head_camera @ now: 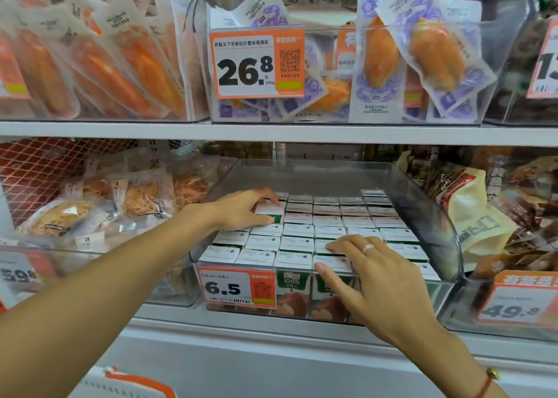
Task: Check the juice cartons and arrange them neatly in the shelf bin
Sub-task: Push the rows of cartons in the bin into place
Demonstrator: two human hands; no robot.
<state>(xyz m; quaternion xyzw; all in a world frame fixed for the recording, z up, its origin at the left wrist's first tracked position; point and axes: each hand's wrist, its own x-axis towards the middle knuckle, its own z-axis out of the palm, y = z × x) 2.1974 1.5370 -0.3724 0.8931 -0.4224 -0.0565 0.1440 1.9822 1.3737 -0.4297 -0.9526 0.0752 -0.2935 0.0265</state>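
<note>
Far left of the clear shelf bin (pixel 434 216), my left hand (pixel 241 209) pinches one raised juice carton (pixel 269 211), its long axis vertical above the packed rows. My right hand (pixel 371 274) rests spread on near cartons, farther away.

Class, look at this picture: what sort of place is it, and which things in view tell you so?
Most likely a shop's snack aisle: orange price tags hang on clear shelf bins, sealed snack packets fill the shelf above, and rows of juice cartons sit in one bin.
</note>
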